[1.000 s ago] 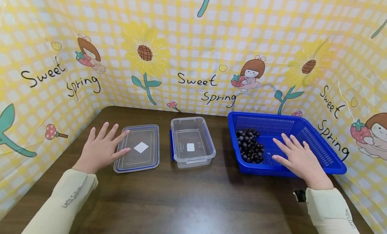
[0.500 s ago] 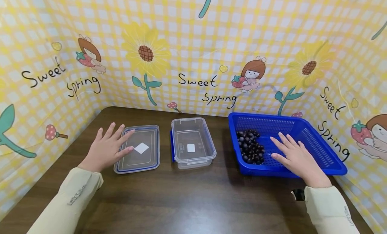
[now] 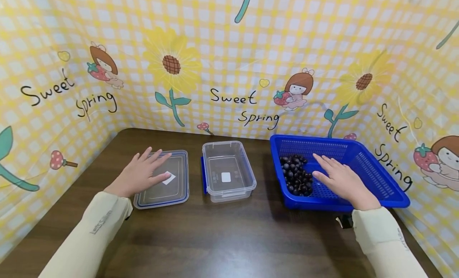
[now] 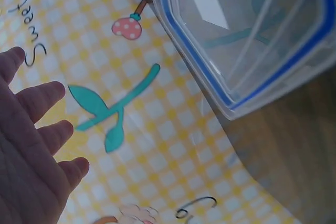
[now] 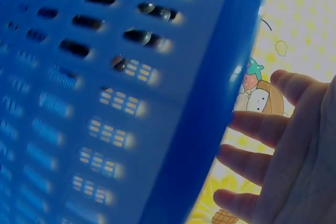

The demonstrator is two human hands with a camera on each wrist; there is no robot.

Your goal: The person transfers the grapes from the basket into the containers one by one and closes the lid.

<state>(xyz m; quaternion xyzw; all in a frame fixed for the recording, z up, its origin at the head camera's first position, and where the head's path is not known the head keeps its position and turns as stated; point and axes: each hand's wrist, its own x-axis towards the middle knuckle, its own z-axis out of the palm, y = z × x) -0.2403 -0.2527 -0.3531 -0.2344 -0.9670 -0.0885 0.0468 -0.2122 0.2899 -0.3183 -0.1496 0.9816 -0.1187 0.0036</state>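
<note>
My left hand (image 3: 138,174) hovers with spread fingers over the left part of a clear lid (image 3: 178,186), which has a blue seal and a white label. In the left wrist view, the fingers (image 4: 44,100) are apart from the lid (image 4: 220,77). Above the blue plastic basket (image 3: 376,190), my right hand (image 3: 338,178) stretches out, palm down and holding nothing. A bunch of dark grapes (image 3: 297,176) lies at the basket's left end, just left of the right thumb. Between the hands stands a clear food container (image 3: 231,195) without its lid on.
A dark wooden table (image 3: 222,234) carries everything. Yellow checked cloth (image 3: 229,62) with printed flowers rises behind it and along both sides. Blue clip flaps (image 3: 204,174) hang on the container's left side.
Both hands have drifted inward: the left one to the right across the lid, the right one leftward towards the grapes. The lid, container and basket have stayed in place.
</note>
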